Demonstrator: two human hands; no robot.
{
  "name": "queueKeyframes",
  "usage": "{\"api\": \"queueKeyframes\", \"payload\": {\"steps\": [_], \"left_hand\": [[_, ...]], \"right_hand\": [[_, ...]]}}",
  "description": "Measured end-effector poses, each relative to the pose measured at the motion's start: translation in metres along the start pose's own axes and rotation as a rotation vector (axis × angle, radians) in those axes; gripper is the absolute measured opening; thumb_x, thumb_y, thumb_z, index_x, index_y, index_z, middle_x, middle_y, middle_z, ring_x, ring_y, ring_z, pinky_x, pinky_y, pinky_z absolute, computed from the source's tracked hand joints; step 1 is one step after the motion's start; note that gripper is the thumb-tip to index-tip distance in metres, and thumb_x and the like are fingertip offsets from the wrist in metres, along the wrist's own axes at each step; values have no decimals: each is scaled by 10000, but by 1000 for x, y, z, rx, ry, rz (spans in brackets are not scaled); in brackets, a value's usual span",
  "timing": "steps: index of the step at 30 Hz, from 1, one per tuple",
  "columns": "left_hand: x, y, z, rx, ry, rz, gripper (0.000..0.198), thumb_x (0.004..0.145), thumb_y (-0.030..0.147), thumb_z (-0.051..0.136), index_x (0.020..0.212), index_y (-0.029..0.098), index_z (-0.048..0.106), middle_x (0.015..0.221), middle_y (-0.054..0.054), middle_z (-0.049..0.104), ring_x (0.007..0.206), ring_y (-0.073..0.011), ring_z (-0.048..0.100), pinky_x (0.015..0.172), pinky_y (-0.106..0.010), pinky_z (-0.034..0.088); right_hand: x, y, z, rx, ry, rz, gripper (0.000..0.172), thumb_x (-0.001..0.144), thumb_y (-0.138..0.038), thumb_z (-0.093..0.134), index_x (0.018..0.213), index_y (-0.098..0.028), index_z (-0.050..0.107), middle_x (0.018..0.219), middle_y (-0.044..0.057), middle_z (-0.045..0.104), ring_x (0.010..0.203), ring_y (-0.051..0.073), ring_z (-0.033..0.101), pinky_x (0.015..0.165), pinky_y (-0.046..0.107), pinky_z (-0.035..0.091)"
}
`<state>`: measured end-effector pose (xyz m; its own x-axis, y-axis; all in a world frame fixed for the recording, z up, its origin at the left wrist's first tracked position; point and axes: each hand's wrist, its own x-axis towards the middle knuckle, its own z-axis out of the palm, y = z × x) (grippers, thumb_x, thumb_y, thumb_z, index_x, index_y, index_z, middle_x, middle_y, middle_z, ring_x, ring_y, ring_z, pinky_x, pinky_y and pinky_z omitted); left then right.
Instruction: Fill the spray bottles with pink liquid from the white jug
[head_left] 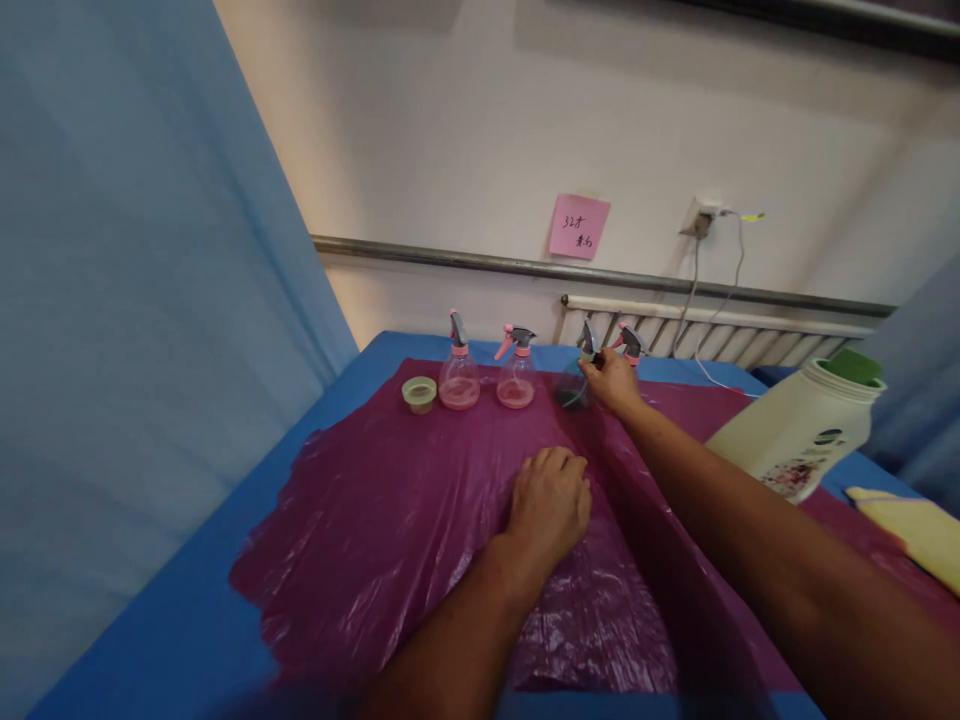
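My right hand [611, 382] reaches to the back of the sheet, its fingers closed round the neck of a spray bottle [573, 390] with dark greenish contents. My left hand [551, 492] rests on the purple plastic sheet [390, 500], fingers curled in, with nothing visible in them. Left of the held bottle stand two clear spray bottles with pink liquid, one spray bottle [516, 388] nearer and another spray bottle [459, 388] farther left. Behind my right hand shows the pink and grey trigger head [631, 342] of one more bottle, its body mostly hidden.
A small lidded tub [419, 395] sits at the row's left end. On the right are a large cream bottle [806, 435] with a green top and a yellow cloth [911, 525]. Blue curtains [150, 300] flank the table. Behind it are a radiator [727, 325] and a wall socket [702, 220] with cables.
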<state>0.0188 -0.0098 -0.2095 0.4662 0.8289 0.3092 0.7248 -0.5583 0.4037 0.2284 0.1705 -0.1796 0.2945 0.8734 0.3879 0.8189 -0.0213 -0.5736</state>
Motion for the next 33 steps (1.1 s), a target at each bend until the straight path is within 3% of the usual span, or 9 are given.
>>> {"api": "queueKeyframes", "payload": {"steps": [9,12,14,16,19,24,27,33], "left_hand": [[1,0,-3,5,-25,-23,201,1124,227,639,1255,210,791,1303,-113,812,1264,-324,743,1118,-512,603],[0,2,-5,7,-40,-38,218,1130,236,624,1276,210,784,1321,-114,804,1289,-326,733,1135,-514,594],[0,4,-5,3,-50,-41,223,1138,247,611,1277,209,781,1323,-116,799,1288,-327,728,1140,-518,589],[-1,5,-5,1,-64,-37,220,1142,256,604,1266,207,779,1313,-114,798,1275,-326,726,1132,-515,590],[-1,7,-5,17,-80,-36,213,1143,271,598,1237,203,776,1293,-111,793,1253,-326,724,1109,-514,595],[-2,7,-4,57,-73,-41,220,1143,273,572,1206,197,769,1291,-121,790,1246,-329,720,1095,-521,595],[-3,6,-4,68,-76,-45,201,1116,260,599,1200,195,770,1287,-119,789,1248,-324,721,1093,-504,598],[-4,8,-2,67,-54,-18,210,1124,283,600,1188,191,777,1281,-122,787,1231,-331,724,1069,-521,614]], "right_hand": [[1,-5,3,42,7,-23,325,1007,-410,701,1217,-181,796,1254,194,867,1168,321,805,1015,411,610],[-7,-3,-1,63,35,-40,421,981,-354,676,1350,-168,754,1322,208,841,1164,324,803,1031,443,626],[-16,-4,-5,70,88,-66,553,969,-297,619,1499,-149,678,1467,238,775,1301,346,761,1120,494,607],[-24,-9,-8,92,170,-161,631,976,-281,576,1590,-138,606,1568,258,704,1449,366,679,1211,543,565],[-26,-29,-6,148,223,-394,646,992,-319,582,1612,-139,586,1580,259,683,1475,372,652,1245,569,555],[0,-77,9,135,-3,-591,738,958,-294,624,1668,-101,566,1685,268,636,1570,384,609,1328,587,498],[15,-95,18,104,-147,-641,691,934,-257,649,1609,-112,646,1607,246,716,1494,382,676,1297,569,527],[8,-100,14,108,-146,-644,442,970,-250,645,1385,-176,779,1360,193,833,1281,363,758,1172,534,576]]}}
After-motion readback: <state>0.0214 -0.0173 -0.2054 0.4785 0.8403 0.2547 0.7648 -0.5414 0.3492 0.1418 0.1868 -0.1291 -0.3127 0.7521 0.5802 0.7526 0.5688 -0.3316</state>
